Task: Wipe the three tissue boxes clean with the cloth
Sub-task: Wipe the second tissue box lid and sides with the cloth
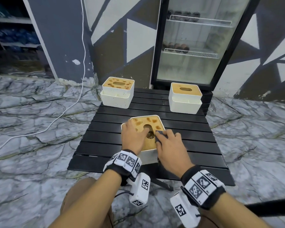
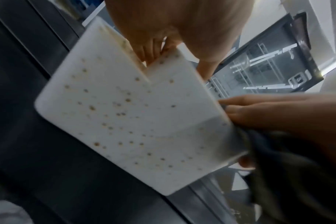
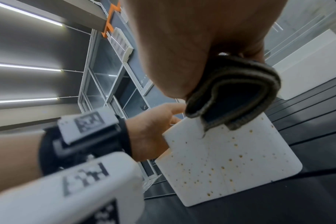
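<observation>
At six o'clock on the table [image 1: 105,129], the near box [image 1: 150,125] looks light and rigid; left hand [image 1: 133,137] presses flat on its lid, right hand [image 1: 169,145] clutches the soft cloth [image 1: 160,134]. Steady it by the walls.

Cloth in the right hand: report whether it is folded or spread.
Folded. The cloth is doubled into a thick wad under the right hand, its layered edges looping in the right wrist view.
</observation>
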Tool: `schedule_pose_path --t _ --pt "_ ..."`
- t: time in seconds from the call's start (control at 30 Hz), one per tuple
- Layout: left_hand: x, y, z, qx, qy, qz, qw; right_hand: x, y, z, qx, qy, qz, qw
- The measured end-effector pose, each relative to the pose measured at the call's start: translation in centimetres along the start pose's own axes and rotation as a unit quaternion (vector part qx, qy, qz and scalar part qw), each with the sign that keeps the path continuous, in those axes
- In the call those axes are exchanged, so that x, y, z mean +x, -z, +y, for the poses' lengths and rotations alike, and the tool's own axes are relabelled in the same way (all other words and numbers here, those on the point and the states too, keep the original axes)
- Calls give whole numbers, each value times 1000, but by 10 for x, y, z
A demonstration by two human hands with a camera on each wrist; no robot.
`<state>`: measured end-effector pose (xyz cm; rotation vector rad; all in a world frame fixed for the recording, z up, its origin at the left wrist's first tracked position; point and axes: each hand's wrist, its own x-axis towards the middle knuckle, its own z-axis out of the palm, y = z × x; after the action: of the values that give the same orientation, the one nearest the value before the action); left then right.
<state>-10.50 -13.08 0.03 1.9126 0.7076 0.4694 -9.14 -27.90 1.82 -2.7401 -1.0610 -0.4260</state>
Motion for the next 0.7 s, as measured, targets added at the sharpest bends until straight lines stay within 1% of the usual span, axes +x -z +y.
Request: schedule_pose_path --t 0.07,0.13,0.2,0.33,0.47,0.53,0.6,0.7 --pt "0 4 -2 22 -43 -17 999 -6 0 -1 24 -15 -43 999" --pt "1 9 -3 40 -69 -35 996 -10 -1 3 64 -17 -43 997" --pt "4 11 -3 48 -82 -50 994 -12 1 5 68 10 -46 997" --pt "4 12 -3 57 -96 -42 993 -6 -4 10 87 30 -56 994" --pt "4 13 -5 72 -107 -30 991 15 -2 14 98 37 -69 992" --pt "5 13 -7 73 -107 -28 991 33 -2 18 115 22 -82 990" --pt "6 11 -10 65 -108 -24 992 51 -8 23 99 11 -89 991" --pt "7 8 -13 59 -104 -20 993 73 -17 26 77 -42 -113 990"
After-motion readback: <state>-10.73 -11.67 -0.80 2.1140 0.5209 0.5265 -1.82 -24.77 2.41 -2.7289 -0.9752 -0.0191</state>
